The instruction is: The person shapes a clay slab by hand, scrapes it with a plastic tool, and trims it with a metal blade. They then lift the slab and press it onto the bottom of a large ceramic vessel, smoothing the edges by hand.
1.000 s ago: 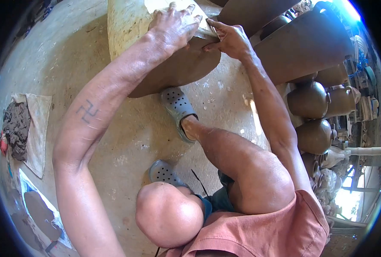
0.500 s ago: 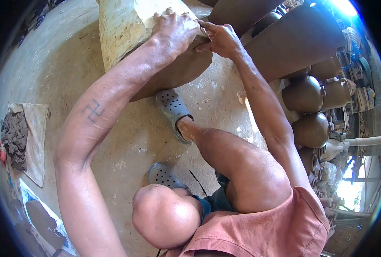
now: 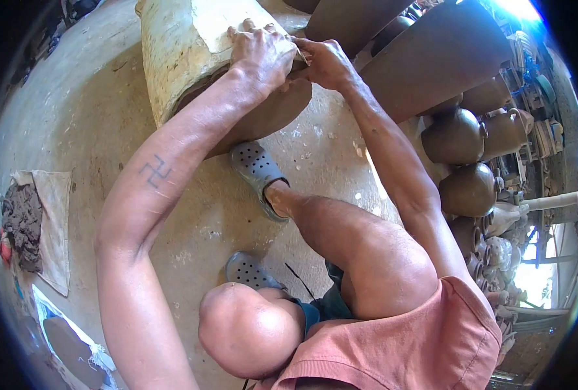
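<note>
Head view: brown vessels [image 3: 438,62] right of pale drum [image 3: 178,49]; shoe [image 3: 257,170] near its open end. Drum ahead of wearer, long axis pointing wearer-ward. Left hand [image 3: 261,55]: fingers slightly spread on drum. Right hand [image 3: 331,65]: pinching rim.

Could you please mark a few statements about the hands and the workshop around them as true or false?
1. The left hand touches the pale cylinder. True.
2. The right hand rests on a knee. False: it is up beside the left hand, at the cylinder's edge.
3. The shoes have holes in them. True.
4. The dark lump lies on the bare floor. False: it lies on a pale cloth.
5. The round pots are on the left side of the view. False: they are on the right.
</note>
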A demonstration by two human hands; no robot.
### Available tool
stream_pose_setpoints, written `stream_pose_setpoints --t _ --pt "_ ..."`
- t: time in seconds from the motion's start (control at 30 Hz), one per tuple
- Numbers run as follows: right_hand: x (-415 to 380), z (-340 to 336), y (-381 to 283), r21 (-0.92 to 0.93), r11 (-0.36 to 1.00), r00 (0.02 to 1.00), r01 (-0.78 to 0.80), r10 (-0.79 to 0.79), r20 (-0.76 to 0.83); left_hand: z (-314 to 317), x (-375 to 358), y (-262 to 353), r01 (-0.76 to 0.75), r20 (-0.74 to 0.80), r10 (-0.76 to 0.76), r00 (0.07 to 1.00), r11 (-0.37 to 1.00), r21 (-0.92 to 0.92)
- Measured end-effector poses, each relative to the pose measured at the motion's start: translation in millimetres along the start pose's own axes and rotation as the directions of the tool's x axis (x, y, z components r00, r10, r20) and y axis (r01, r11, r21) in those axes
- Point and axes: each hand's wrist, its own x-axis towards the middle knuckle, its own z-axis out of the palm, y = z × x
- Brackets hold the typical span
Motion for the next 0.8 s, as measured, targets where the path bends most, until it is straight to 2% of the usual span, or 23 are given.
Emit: stream_pose_setpoints --t 0.07,0.13,0.27,0.3,0.33,0.43,0.47,0.53,0.63,0.73,0.8 --pt "1.9 1.2 0.7 0.008 1.000 1.000 -0.027 0.027 0.000 3.9 0.7 -3.3 -0.011 -0.028 0.011 1.000 0.999 -0.031" --pt "0.0 2.0 2.4 -0.009 0.999 0.997 0.053 -0.053 -0.057 13.9 2.7 -2.2 -0.074 -0.148 0.069 0.987 0.997 -0.027" --pt "-2.6 -6.0 -5.8 -0.016 1.000 0.999 0.001 -0.002 -0.054 14.2 3.7 -4.9 -0.120 -0.171 0.109 0.979 0.991 -0.056" --pt "-3.9 -7.3 -6.3 -0.029 0.999 1.000 -0.014 0.014 -0.024 13.6 5.3 -4.0 -0.098 -0.234 0.087 0.968 0.995 -0.033" --pt "-4.9 -6.6 -7.5 -0.040 0.999 1.000 -0.028 0.028 0.010 14.3 5.3 -3.7 -0.106 -0.236 0.096 0.967 0.994 -0.031" --pt "-1.4 -7.8 -9.1 -0.083 0.997 1.000 -0.003 0.004 0.011 3.9 6.3 -5.6 -0.120 -0.067 0.115 0.991 0.990 -0.076" --pt "-2.7 -7.6 -9.5 -0.084 0.996 0.999 0.005 -0.002 0.037 4.0 5.2 -3.1 -0.127 -0.065 0.122 0.990 0.989 -0.078" --pt "-3.4 -6.8 -10.4 -0.065 0.997 0.999 0.040 -0.041 -0.016 7.1 4.5 -2.8 -0.119 -0.126 0.114 0.986 0.992 -0.038" --pt "-0.8 -5.7 -4.6 -0.028 0.999 1.000 -0.019 0.020 0.024 9.9 5.6 -2.9 -0.132 -0.141 0.124 0.982 0.990 -0.048" --pt "-7.8 0.4 4.4 0.002 0.999 0.999 -0.037 0.037 0.015 4.0 8.4 3.6 -0.096 -0.077 0.088 0.993 0.989 -0.111" --pt "-8.6 5.8 5.3 0.012 0.999 0.993 0.029 -0.028 -0.118 11.8 9.3 0.4 -0.122 -0.110 0.111 0.988 0.988 -0.092"
